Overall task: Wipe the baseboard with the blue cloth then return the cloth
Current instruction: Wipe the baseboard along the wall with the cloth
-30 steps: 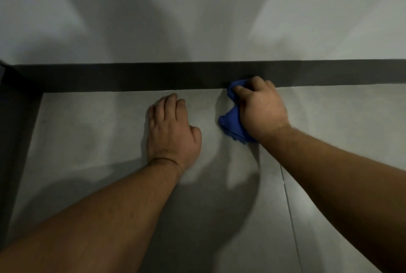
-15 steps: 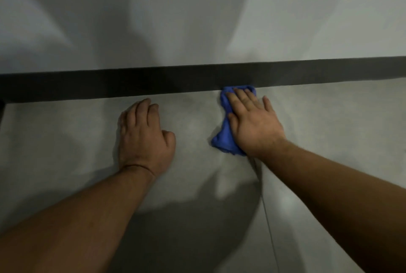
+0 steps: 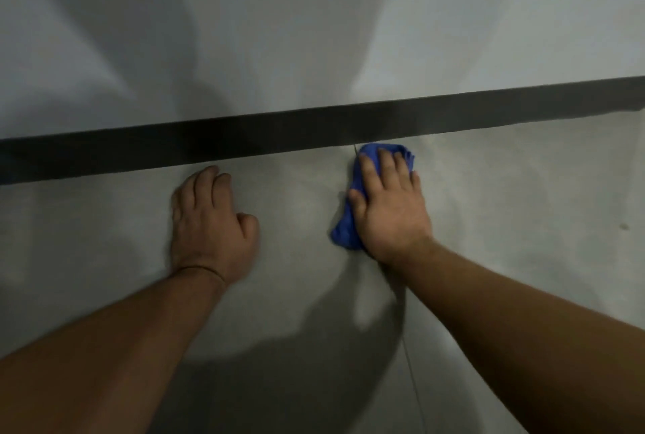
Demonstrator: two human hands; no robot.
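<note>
A dark grey baseboard [image 3: 244, 140] runs across the view where the pale wall meets the floor. A crumpled blue cloth [image 3: 349, 227] lies on the floor with its far end against the baseboard's lower edge. My right hand [image 3: 391, 210] lies flat on top of the cloth, fingers spread and pointing at the baseboard, covering most of it. My left hand [image 3: 209, 224] rests on the floor to the left of the cloth, fingers curled under, just short of the baseboard and holding nothing.
Grey floor tiles [image 3: 523, 206] spread out on both sides, with a thin grout line [image 3: 412, 374] running toward me under my right forearm. The plain wall [image 3: 314, 32] rises behind the baseboard. Shadows of my arms fall on the floor.
My right hand came down from gripping the cloth against the baseboard to lying flat on it on the floor. The view shifted right; the dark corner at the left has left the view.
</note>
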